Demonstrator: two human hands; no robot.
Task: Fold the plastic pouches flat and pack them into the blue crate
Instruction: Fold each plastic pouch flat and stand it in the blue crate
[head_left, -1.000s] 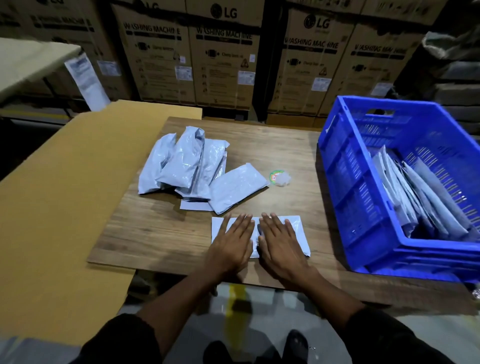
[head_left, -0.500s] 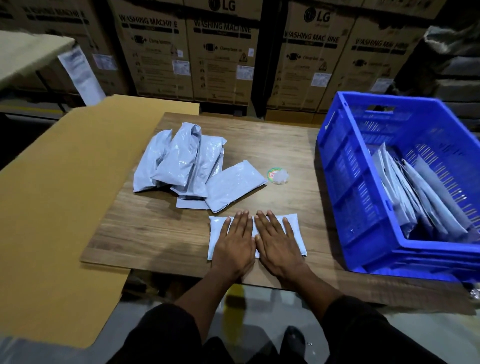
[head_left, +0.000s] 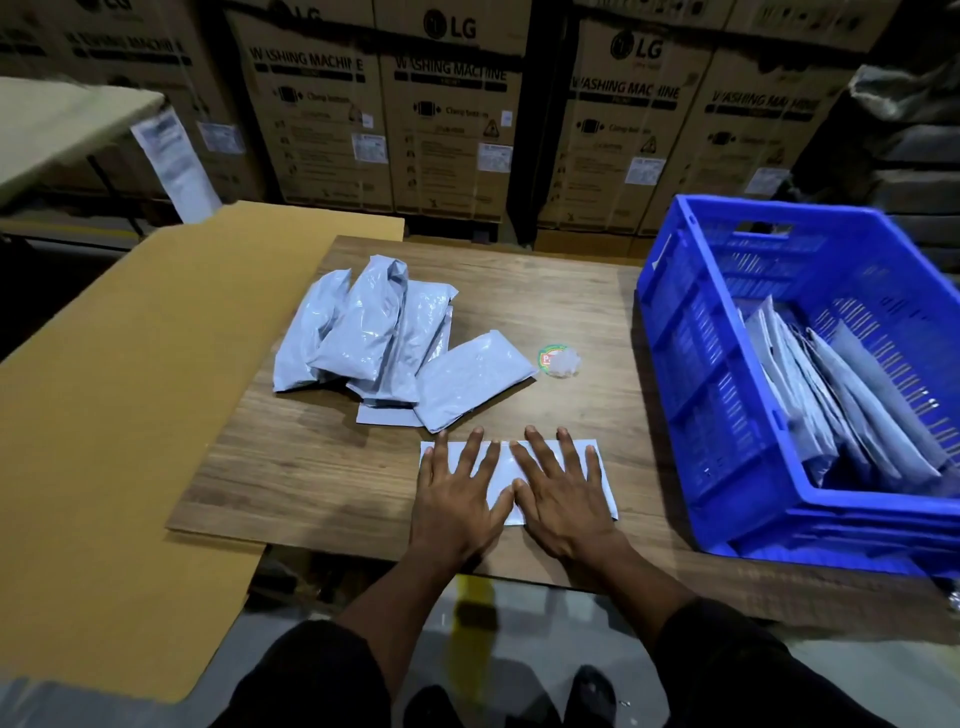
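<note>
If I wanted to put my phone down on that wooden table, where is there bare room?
Bare wood lies between the pouch pile and the table's far edge, in the strip between the small round sticker and the blue crate, and left of the left hand. The near middle is crowded: both hands, the right hand included, press a flat pouch.

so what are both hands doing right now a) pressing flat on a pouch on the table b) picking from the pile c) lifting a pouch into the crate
a: the left hand and right hand lie with fingers spread on the flat pouch on the table.
</note>
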